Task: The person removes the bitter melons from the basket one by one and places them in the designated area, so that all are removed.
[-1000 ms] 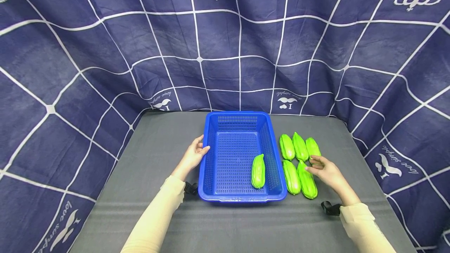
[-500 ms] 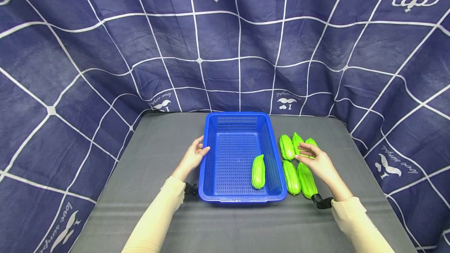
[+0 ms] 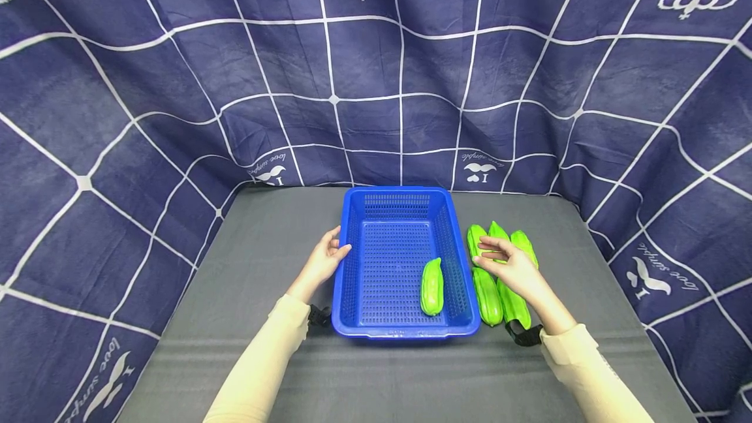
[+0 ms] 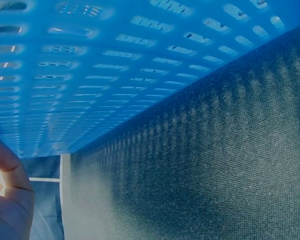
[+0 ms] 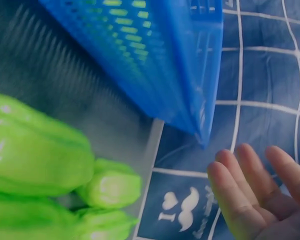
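A blue plastic basket point(image 3: 405, 331) with slotted walls stands on the grey table. My left hand point(image 3: 323, 256) grips its left rim, thumb at the top edge and fingers outside the wall. In the left wrist view, a bent part of the left hand point(image 4: 10, 195) shows beside the slotted wall. One bright green ridged gourd point(image 3: 432, 287) lies inside the basket, towards its near right corner. Right of the basket, several like gourds point(image 3: 486, 299) lie in two rows. Above them hovers my right hand point(image 3: 517, 273), fingers apart, holding nothing; it partly covers some of them.
A dark blue curtain point(image 3: 370, 70) with white grid lines hangs behind the table and along both sides. The grey table point(image 3: 264, 227) extends left of and in front of the basket. Black straps point(image 3: 523, 333) sit at both wrists.
My right hand has moved left across the gourds towards the basket, still without one in it. The left hand, the basket and the gourds have stayed in place.
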A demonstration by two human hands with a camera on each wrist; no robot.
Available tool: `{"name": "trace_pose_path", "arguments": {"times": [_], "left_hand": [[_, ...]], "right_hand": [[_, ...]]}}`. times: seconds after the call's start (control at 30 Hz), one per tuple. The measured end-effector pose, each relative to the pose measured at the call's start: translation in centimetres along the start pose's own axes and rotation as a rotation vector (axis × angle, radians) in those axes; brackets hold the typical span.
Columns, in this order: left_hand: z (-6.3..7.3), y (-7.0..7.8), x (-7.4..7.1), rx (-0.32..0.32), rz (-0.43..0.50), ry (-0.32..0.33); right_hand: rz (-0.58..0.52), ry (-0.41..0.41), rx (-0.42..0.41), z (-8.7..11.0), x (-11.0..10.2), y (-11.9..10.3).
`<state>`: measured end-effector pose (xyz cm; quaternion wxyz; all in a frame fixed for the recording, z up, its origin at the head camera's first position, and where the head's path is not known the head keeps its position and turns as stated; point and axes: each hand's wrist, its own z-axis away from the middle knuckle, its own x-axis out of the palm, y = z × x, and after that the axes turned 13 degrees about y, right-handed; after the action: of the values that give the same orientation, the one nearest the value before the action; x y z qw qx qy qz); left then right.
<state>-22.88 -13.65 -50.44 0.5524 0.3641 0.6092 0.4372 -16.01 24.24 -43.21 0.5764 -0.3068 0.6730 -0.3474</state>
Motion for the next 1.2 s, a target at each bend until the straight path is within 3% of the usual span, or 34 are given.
{"name": "trace_pose_path", "arguments": {"times": [0.3, 0.57, 0.97, 1.2], "left_hand": [[-0.1, 0.0, -0.2, -0.011, -0.006, -0.007], [0.1, 0.0, -0.2, -0.012, -0.007, -0.002], [0.0, 0.1, -0.2, -0.015, -0.004, -0.008], [-0.1, -0.2, -0.1, 0.011, 0.008, -0.008]], "right_hand": [[-0.03, -0.042, 0.002, -0.5, 1.9, -2.4], [0.012, -0.017, 0.054, -1.0, 4.4, -4.8], [0.167, -0.037, 0.132, -2.1, 7.9, -4.6], [0.345, -0.1, 0.119, -2.3, 9.0, -4.5]]}}
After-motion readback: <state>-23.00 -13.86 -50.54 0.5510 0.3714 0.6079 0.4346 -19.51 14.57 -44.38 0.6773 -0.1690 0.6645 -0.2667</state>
